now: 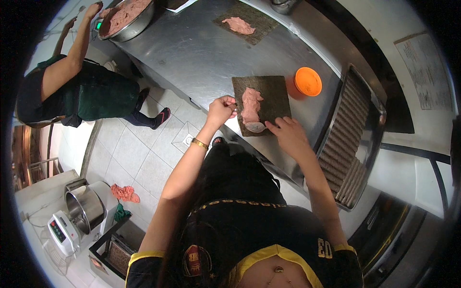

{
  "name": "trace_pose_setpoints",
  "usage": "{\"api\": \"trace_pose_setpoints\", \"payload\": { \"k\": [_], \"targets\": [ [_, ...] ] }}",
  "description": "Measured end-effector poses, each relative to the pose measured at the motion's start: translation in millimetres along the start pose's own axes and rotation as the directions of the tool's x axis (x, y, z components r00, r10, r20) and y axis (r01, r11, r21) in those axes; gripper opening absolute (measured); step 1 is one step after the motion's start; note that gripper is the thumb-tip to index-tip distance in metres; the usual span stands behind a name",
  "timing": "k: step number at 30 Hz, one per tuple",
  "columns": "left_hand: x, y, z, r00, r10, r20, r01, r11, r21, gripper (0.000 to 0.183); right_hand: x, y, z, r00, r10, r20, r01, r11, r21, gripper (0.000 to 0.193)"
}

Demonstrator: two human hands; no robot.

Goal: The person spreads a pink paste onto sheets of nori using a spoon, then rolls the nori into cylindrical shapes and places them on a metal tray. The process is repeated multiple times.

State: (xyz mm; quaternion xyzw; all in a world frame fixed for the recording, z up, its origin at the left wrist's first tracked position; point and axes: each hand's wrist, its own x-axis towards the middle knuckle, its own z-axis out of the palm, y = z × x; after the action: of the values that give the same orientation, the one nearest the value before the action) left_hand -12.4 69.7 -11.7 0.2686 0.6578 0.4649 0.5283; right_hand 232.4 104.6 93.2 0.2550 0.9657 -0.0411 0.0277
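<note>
On the steel table a dark green seaweed sheet (277, 96) lies with a strip of pink meat paste (251, 103) along its left side. My left hand (222, 111) is at the sheet's left edge, its thumb and fingers pinched together there. My right hand (288, 135) is over the near right corner, fingers bent around the end of a spoon-like metal spreader (255, 127). The rounded face of the spreader rests against the near end of the paste; its handle is hidden by my hand. Farther off, another seaweed sheet (261, 33) carries a smaller patch of paste (238, 25).
An orange bowl (307, 82) stands right of the sheet. Beyond it, a metal tray (346, 139) holds rows of dark rolls. A steel bowl (126, 24) of paste sits far left, near a co-worker (91, 91). A mixer bowl (85, 209) is at lower left.
</note>
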Motion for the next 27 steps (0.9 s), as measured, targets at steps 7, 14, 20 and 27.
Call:
{"api": "trace_pose_setpoints", "payload": {
  "k": [7,14,20,27],
  "targets": [
    [2,-1,3,1.000,-0.003,-0.003,0.003,1.000,-0.014,0.013,-2,2,-14,0.893,0.409,0.188,-0.449,0.780,0.436,0.037],
    [-1,-14,-10,0.990,0.136,0.020,-0.137,0.965,0.224,0.036,30,-10,16,0.907,0.417,-0.064,-0.325,0.788,0.523,0.035],
    [4,-8,6,0.996,0.062,0.057,-0.062,0.998,0.003,0.028,18,18,64,0.827,0.556,0.078,-0.387,0.463,0.797,0.033],
    [-12,-11,1,0.992,0.084,-0.092,-0.095,0.988,-0.120,0.019,17,36,102,0.831,0.555,0.024,-0.190,0.243,0.951,0.032]
  ]
}}
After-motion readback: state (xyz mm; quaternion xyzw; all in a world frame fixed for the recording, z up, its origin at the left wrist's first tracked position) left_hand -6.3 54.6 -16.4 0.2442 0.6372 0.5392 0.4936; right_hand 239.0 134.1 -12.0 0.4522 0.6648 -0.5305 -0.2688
